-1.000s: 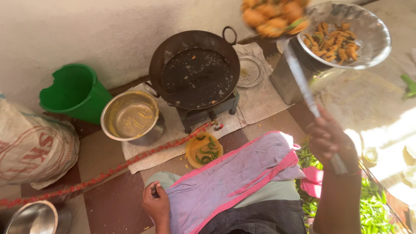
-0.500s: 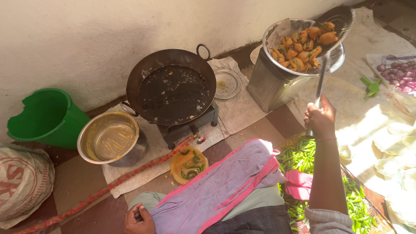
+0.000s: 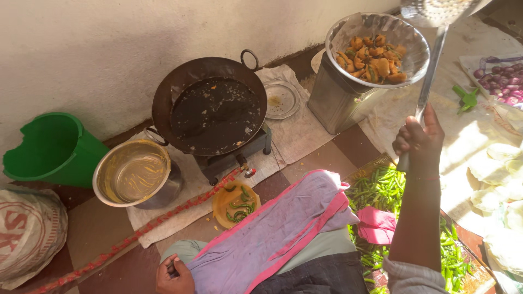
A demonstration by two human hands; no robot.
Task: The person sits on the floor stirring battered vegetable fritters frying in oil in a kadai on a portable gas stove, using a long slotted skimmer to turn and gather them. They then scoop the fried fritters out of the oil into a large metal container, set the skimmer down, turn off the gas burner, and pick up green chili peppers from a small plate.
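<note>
My right hand (image 3: 418, 137) grips the long metal handle of a perforated skimmer (image 3: 440, 11), whose bowl is raised at the top right, just right of a steel bowl (image 3: 419, 51) of golden fried pieces (image 3: 371, 61). That bowl sits on a square tin (image 3: 339, 99). My left hand (image 3: 173, 275) rests low on my knee, fingers curled at the edge of a lilac and pink cloth (image 3: 283, 228). A black wok of dark oil (image 3: 211, 109) stands on a small burner (image 3: 235, 155) ahead of me.
A steel pot with batter (image 3: 133, 174) and a green bucket (image 3: 52, 148) stand left of the wok. A small orange plate of green chillies (image 3: 236, 202) lies near my lap, a red hose (image 3: 141, 231) runs across. Loose green chillies (image 3: 381, 190), purple onions (image 3: 500, 81) lie right.
The skimmer has emptied its fried pieces into the steel bowl and lifted to the right of it. The view has shifted right; my left hand stays on my knee.
</note>
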